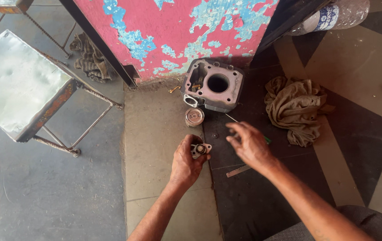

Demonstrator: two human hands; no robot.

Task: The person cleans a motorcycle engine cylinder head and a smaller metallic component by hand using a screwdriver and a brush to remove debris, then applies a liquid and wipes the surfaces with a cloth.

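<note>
The left hand point(185, 164) is gripping a small metal part point(200, 149), fingers curled tight around its rounded body; a flat flange with a bolt hole is sticking out past the fingertips, toward the right. The right hand point(250, 145) is hovering just right of that grip, fingers loosely spread and slightly bent, pinching nothing that can be made out.

Directly beyond the grip, a round metal piston point(194, 117) is standing on the floor, crown up, dull and scuffed. Further beyond, a cast engine cylinder point(213, 85) with a wide circular bore and a grimy pinkish-grey face is resting against a wall point(173, 31) of peeling pink and blue paint. Right of the right hand, a crumpled tan rag point(296, 107) is lying on dark tiles. Just nearer than that hand, a thin flat metal strip point(238, 171) is lying on the floor. Well left of the grip, a stool point(19, 85) with a shiny sheet-metal top and rusted rod legs is standing.
</note>
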